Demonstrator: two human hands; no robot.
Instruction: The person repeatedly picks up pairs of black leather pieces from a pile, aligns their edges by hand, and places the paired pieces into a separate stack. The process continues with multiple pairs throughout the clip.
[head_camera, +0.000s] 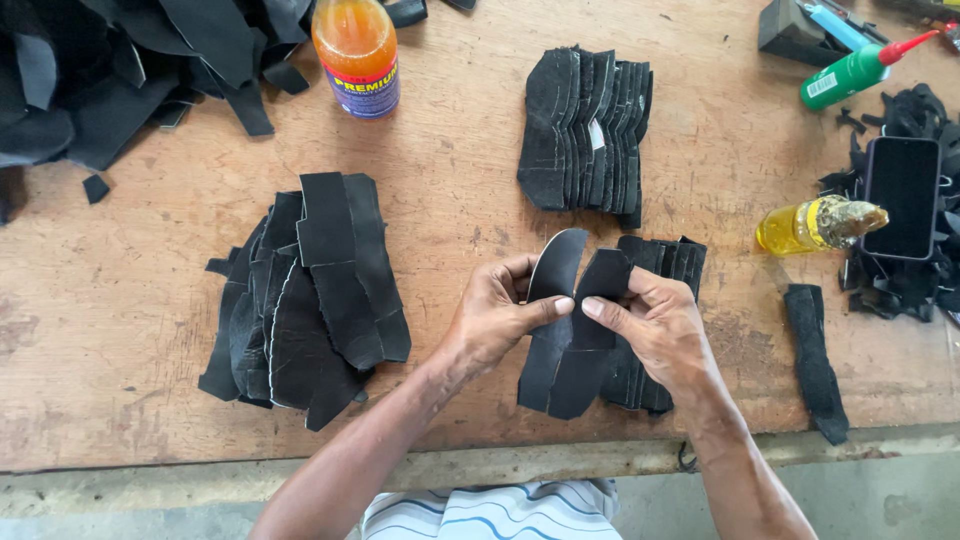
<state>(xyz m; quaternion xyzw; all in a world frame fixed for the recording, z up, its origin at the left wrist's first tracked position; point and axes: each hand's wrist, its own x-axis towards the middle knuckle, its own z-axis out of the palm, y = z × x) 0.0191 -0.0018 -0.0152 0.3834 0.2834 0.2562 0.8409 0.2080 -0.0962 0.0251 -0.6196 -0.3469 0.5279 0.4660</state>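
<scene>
My left hand (497, 315) pinches a curved black leather piece (553, 270) between thumb and fingers. My right hand (655, 325) grips a second black leather piece (600, 290) that overlaps the first at the middle. Both pieces hang down over a fanned stack of black cut pieces (665, 262) lying on the wooden table (450, 200) just under my hands.
A pile of long black leather strips (310, 290) lies to the left. Another fanned stack (588, 130) sits behind. An orange bottle (357, 55), a yellow glue bottle (815, 224), a green bottle (850, 72), a phone (902, 196), a loose strip (815, 360) and heaped scraps (110, 70) surround them.
</scene>
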